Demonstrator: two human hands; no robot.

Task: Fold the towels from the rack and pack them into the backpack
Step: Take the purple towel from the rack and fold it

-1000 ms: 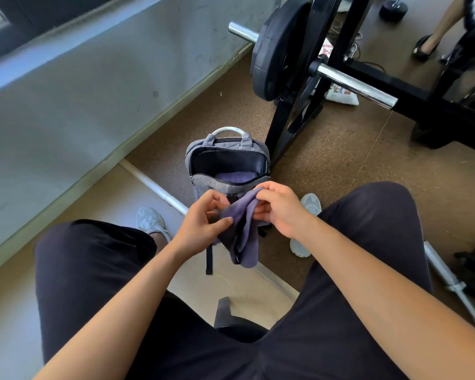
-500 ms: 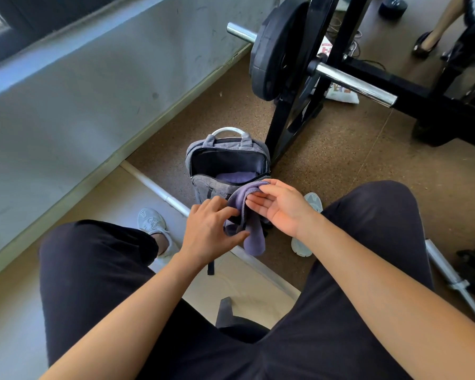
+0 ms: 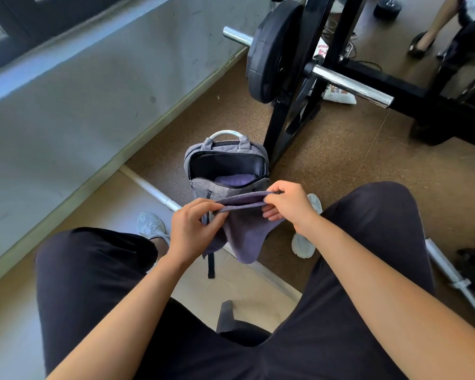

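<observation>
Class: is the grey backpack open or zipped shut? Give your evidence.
Open: the backpack gapes at its mouth, showing dark lining and a purple towel inside.

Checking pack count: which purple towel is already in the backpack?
The inner towel, lying inside the open backpack. The held towel hangs outside, pinched by left hand and right hand.

Weight-training gym. A black weight plate (image 3: 269, 50) is loaded on a chrome barbell (image 3: 351, 85), which rests across a black steel frame (image 3: 299, 105) standing on brown speckled flooring (image 3: 340, 165). A white bar (image 3: 148, 185) lies on the floor near the foot of the grey wall (image 3: 80, 91). A second bar (image 3: 450, 275) lies at the right edge. A dumbbell (image 3: 387, 6) stands on end beyond the frame, at the far edge of the flooring.
</observation>
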